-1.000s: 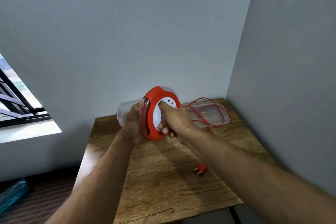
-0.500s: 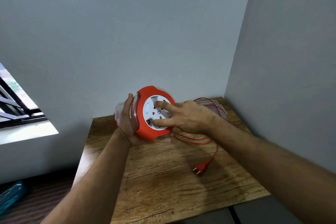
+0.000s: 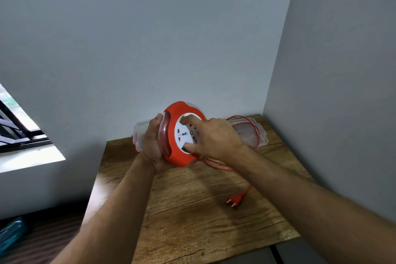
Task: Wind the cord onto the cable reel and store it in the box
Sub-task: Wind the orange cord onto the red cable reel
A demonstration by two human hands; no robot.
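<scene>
Head view: your left hand (image 3: pixel 153 143) grips the reel (image 3: pixel 182 135); right hand (image 3: pixel 211 137) has rotated its hub, drawing the plug (image 3: pixel 235 198) nearer. Winding continues.

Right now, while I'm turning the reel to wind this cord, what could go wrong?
The plug lies loose on the table, so it may whip or catch at the edge as the cord pulls in. Slack cord loops over the clear lid and could drag it. The reel is held up by the left hand alone while the right hand turns it, so it might slip.
</scene>
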